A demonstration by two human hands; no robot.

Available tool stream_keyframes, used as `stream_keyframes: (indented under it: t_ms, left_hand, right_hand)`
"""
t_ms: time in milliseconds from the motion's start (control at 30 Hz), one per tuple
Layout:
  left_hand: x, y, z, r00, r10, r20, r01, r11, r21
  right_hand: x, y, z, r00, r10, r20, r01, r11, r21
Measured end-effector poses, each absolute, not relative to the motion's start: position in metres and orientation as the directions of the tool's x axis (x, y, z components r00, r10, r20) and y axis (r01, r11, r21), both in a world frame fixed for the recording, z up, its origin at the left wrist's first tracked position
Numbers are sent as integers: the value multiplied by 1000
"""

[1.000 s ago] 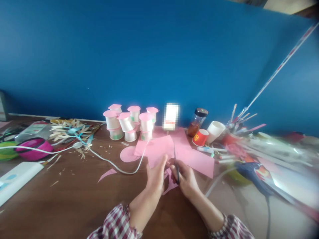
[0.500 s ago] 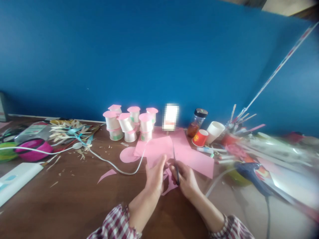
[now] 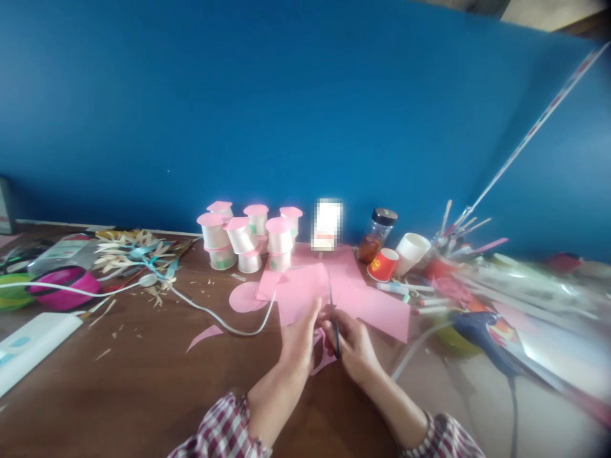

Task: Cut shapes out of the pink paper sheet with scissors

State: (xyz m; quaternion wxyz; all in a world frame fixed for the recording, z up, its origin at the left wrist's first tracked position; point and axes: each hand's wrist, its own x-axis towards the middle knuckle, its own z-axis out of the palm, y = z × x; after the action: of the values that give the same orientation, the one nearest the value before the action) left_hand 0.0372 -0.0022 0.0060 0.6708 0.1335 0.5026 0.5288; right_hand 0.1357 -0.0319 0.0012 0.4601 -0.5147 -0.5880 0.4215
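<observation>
My left hand point(image 3: 299, 340) is closed on a sheet of pink paper point(image 3: 300, 289), its thumb pressed on top near the lower edge. Dark-handled scissors point(image 3: 337, 337) are gripped in my right hand point(image 3: 356, 346), their blades pointing away from me along the paper's right side. The fingertips of both hands come close together; what lies between them is partly hidden. Below them a curved pink offcut point(image 3: 325, 362) shows on the table. More pink paper point(image 3: 382, 310) lies flat behind and to the right, and a pink paper circle point(image 3: 247, 297) sits at the left.
Stacked white paper cups point(image 3: 279, 242) with pink tops stand by the blue wall. A white cable point(image 3: 214, 316) loops across the table. To the right are a lidded jar point(image 3: 377, 235), a red cup point(image 3: 383, 264), a white cup point(image 3: 413, 252) and a glue gun point(image 3: 487, 337).
The sheet's upper right corner has shifted slightly left and now looks rounded. The scissors have tilted a little and moved slightly left with my right hand. My left hand has barely moved.
</observation>
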Motion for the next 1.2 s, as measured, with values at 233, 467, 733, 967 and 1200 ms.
stream_keyframes:
  t_ms: [233,467,733,967,1200]
  left_hand:
    - [41,-3,7,-86,810,-580,-563,441,699]
    - [41,-3,1,-70,828,-557,-563,428,707]
    - [41,-3,1,-53,844,-533,-593,403,697]
    - [39,0,-5,-83,872,-482,-596,344,726]
    - [39,-2,0,-92,877,-472,-595,332,732]
  right_hand:
    - [136,-32,4,-50,992,116,162,123,-979]
    - [138,-31,-1,-63,989,137,122,144,-982]
    - [139,-31,3,-70,987,142,131,150,-980]
    - [141,-31,0,-71,991,114,168,124,-978]
    - [141,-31,1,-53,993,106,218,116,-969]
